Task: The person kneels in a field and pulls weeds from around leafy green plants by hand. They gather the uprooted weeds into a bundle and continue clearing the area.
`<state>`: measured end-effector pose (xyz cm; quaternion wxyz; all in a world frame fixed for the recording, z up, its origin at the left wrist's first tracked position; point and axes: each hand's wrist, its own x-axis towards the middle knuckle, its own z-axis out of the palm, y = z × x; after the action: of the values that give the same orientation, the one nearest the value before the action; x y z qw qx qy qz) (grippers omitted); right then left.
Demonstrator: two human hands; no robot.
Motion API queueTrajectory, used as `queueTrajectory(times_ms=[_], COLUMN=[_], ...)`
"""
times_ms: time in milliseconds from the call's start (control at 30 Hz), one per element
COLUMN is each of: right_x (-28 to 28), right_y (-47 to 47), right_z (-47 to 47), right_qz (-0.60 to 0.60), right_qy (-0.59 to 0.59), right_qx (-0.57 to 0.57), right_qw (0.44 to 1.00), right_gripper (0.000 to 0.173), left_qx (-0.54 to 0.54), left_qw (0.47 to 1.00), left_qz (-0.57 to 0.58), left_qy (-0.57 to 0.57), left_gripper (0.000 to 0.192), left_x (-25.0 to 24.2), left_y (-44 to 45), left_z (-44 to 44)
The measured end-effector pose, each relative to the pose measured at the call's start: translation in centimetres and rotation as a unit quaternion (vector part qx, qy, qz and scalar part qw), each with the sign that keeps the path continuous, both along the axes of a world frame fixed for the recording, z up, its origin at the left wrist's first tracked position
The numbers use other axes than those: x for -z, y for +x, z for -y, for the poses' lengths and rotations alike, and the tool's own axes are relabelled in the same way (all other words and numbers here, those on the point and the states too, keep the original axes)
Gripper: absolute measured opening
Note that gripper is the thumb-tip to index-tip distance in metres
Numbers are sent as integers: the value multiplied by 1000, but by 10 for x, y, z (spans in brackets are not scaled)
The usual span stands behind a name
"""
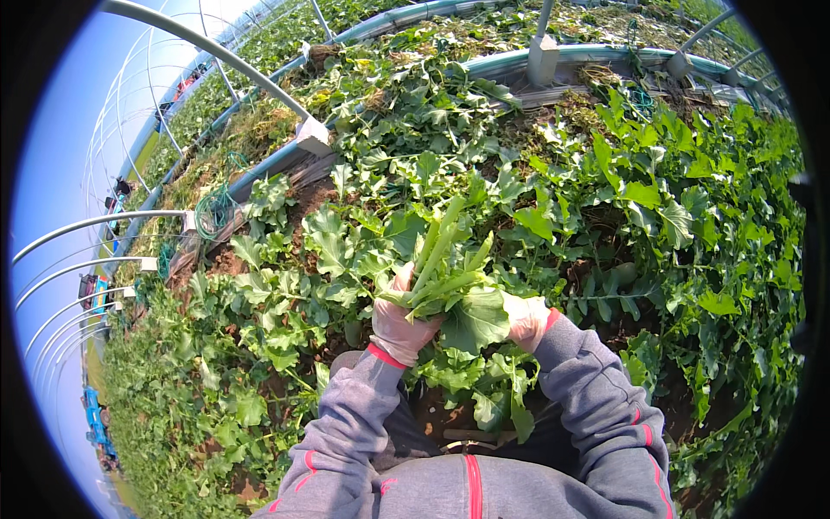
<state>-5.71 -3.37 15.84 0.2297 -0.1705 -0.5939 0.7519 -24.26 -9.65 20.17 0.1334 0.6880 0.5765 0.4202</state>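
My left hand [403,327], in a thin translucent glove, grips a bunch of leafy green stalks [441,253]. The thick pale stalk ends point up and away from me, and broad leaves hang below them. At the right side of the bunch is my right hand [526,319], gloved too, against the edge of a large leaf [478,321]. Leaves hide its fingers, so its hold cannot be made out. Both hands are above lobed, radish-like leaf plants [285,292] growing low in brown soil, just in front of my knees.
Curved metal hoop poles [214,48] rise from pale blocks [314,136] along the left and far side. Blue-green sheeting [499,63] runs along the bed edge. Coiled green cord [215,211] lies at left. Blue machinery [97,418] stands beyond. Dense foliage [726,246] covers the right.
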Motion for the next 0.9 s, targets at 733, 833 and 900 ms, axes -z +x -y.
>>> queueTrajectory(times_ms=[733,833,900], right_x=[-22,-20,-21], right_y=[75,73,74], right_z=[-74,-71,-71], right_qz=[-17,-27,10], right_qy=[-137,-119,-115], right_qx=[427,411,428], right_qw=[894,904,896], right_gripper=[11,12,11], left_qx=[-115,41,106], left_qw=[696,789,790], left_qz=[-703,-609,-588], left_qy=[84,72,134], left_gripper=[47,44,42], left_x=[-86,-24,1], left_y=[-62,-31,-9], left_z=[-167,-113,-73])
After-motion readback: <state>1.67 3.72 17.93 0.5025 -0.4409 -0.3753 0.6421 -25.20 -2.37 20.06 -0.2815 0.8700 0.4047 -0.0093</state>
